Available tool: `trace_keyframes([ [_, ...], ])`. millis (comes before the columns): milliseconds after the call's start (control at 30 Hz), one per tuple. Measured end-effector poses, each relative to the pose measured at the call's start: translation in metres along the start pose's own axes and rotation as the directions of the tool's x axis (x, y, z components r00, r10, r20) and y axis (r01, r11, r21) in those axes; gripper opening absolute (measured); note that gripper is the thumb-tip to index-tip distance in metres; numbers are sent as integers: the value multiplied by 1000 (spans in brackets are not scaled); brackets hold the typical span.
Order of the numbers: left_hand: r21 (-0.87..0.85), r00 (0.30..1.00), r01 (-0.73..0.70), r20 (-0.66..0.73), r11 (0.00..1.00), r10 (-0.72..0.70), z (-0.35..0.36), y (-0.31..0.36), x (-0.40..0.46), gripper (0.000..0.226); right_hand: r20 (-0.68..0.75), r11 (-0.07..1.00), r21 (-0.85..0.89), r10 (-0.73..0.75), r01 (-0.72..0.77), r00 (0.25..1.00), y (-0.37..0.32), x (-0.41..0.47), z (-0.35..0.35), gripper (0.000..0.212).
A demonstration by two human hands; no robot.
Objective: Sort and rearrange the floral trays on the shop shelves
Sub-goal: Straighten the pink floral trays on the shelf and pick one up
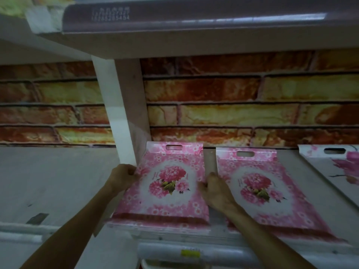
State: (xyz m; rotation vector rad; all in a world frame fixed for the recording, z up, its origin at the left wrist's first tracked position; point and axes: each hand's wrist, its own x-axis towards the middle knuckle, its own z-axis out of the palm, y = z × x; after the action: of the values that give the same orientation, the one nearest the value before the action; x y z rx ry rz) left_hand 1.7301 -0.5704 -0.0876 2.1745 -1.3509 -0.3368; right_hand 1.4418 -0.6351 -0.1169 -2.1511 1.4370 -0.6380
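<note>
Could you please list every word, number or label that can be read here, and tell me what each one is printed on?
Upper shelf edge strip: three lines of white print; the bottom one looks like a long number ending in "5454", but it is too blurred to quote surely.
Yellow tag on the lower shelf rail: print too blurred to read.
Left pink tray: small script beside the flowers, too small to read.
Middle pink tray: the same, unreadable.

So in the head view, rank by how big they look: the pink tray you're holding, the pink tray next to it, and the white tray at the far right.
1. held pink tray, gripped by left hand and right hand, and the neighbouring pink tray: same design and look alike, so no ranking.
2. white tray: looks smallest, but it is cut off by the frame edge, so unsure.
</note>
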Motion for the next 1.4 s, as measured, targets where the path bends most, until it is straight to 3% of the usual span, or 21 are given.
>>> trace_keyframes([
  [333,139,999,31,18,990,-34,9,0,8,32,32,989,-137,-53,57,998,0,-1,-1,22],
  [500,226,999,-30,30,974,24,16,-3,11,28,97,992,-82,-90,98,991,9,-8,-21,24],
  [600,269,997,-71,38,960,63,16,-2,12,24,55,984,-57,-168,171,984,20,-29,-41,13],
  [700,286,990,-115,-43,951,132,18,4,13,27,-27,977,-29,-211,210,977,34,-53,-58,10],
  [833,113,984,-170,-26,979,174,30,46,-1,25,-87,982,-2,-188,189,978,57,-69,-79,10],
  [900,-111,982,-182,30,977,187,41,72,-9,8,-124,985,9,-168,170,978,67,-73,-89,10],
  [1033,-466,960,-117,172,877,219,64,115,-27,10,-196,992,2,-126,129,972,88,-74,-115,21],
  [1133,-518,903,-119,298,847,309,81,144,-45,11,-260,996,-29,-87,83,962,111,-63,-137,12],
  [1267,-557,795,-73,469,827,385,106,164,-57,11,-324,993,-113,5,-44,946,159,-27,-160,15],
  [1400,-474,782,-43,532,880,325,121,170,-60,36,-291,924,-252,212,-289,933,206,12,-167,31],
])
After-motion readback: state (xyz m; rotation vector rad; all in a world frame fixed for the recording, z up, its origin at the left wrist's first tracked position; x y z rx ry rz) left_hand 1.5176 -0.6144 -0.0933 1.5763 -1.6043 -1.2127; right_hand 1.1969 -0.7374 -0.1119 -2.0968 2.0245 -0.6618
